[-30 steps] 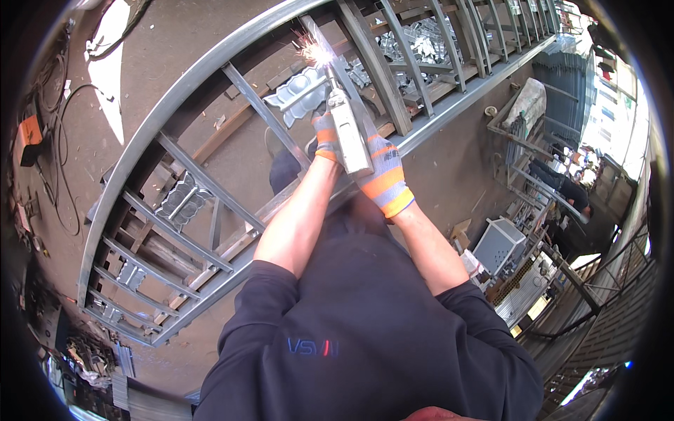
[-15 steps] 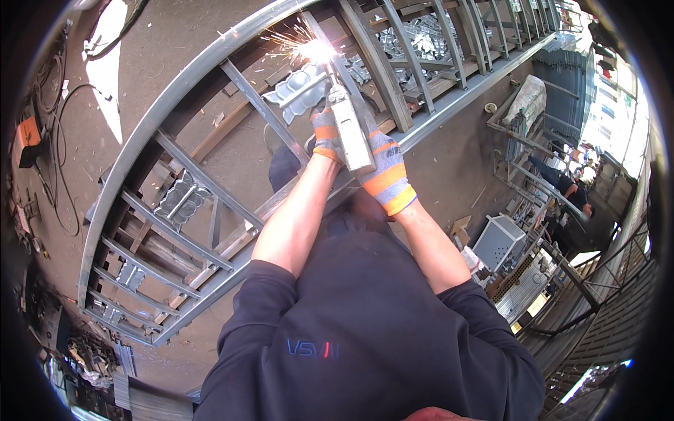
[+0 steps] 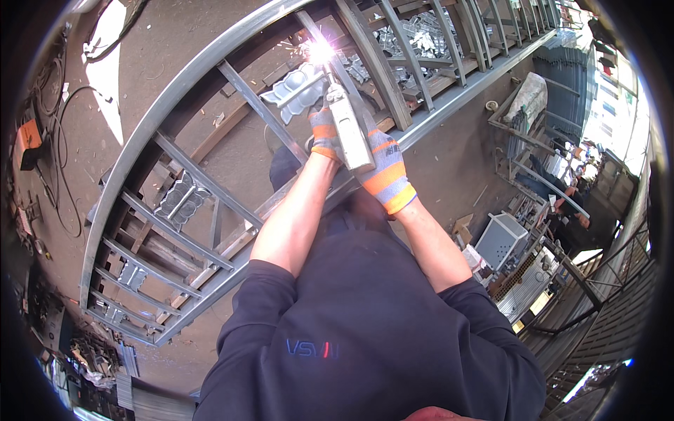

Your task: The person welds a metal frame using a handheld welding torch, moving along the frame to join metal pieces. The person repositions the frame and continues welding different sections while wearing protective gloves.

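Note:
Both my hands wear grey-and-orange striped gloves and close around a silver handheld welding gun. My left hand presses against its left side near the front, the fingers partly hidden. My right hand wraps it from the right and below; its grip is out of sight. The thin nozzle meets a metal crossbar, where a bright spot glows. Left of that bar sits a pale wavy-edged metal ornament between the bars of a curved steel frame.
More ornaments, such as one grey plate, sit between bars at lower left. Behind lies a heap of shiny metal pieces. Cables and an orange box are on the left floor. Another person is at far right, near a grey cabinet.
The wide spray of orange sparks has shrunk to a smaller, purplish-white glow at the nozzle tip. My hands and the welding gun stay almost in place. The person at right has shifted slightly.

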### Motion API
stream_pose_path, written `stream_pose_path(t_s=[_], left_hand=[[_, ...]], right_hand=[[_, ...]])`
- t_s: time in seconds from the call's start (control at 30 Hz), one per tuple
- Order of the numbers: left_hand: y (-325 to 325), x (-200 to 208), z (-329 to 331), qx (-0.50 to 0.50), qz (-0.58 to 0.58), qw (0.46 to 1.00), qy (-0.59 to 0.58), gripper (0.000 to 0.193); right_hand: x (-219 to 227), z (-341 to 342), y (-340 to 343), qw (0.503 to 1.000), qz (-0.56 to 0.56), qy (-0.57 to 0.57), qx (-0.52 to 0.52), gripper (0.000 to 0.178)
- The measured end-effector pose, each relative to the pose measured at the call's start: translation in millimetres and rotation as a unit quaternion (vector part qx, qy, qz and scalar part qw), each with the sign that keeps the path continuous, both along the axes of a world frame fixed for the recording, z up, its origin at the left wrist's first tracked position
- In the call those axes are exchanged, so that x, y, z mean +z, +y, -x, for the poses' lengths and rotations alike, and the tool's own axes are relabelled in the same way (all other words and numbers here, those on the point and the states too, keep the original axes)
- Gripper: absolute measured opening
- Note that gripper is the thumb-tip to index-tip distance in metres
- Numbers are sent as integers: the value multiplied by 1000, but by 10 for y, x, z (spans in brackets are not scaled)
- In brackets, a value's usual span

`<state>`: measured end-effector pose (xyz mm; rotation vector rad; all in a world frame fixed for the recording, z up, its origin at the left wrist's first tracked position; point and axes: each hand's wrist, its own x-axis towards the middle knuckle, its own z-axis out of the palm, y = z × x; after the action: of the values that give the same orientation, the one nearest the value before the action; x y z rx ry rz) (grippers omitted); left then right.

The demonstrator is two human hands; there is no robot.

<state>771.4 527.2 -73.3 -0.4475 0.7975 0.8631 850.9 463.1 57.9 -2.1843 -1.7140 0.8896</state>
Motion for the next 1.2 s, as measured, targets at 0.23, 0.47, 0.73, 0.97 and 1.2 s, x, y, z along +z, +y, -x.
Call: stream_pose_path(t_s=[0.23,0.47,0.73,0.97,1.2], left_hand=[[21,23,-13,-37,-6,996,82,30],[22,37,-61,22,9,1000,10,26],[1,158,-146,3,-53,995,80,19],[-173,461,-27,-184,-134,929,292,25],[616,788,-214,-281,-742,265,548,17]], right_hand=[[22,-11,14,1000,-4,1,5,36],[142,-62,-53,999,22,26,-15,35],[672,-134,-432,999,8,51,-16,39],[711,-251,-637,994,64,71,-53,35],[972,-511,-986,987,27,104,-117,62]])
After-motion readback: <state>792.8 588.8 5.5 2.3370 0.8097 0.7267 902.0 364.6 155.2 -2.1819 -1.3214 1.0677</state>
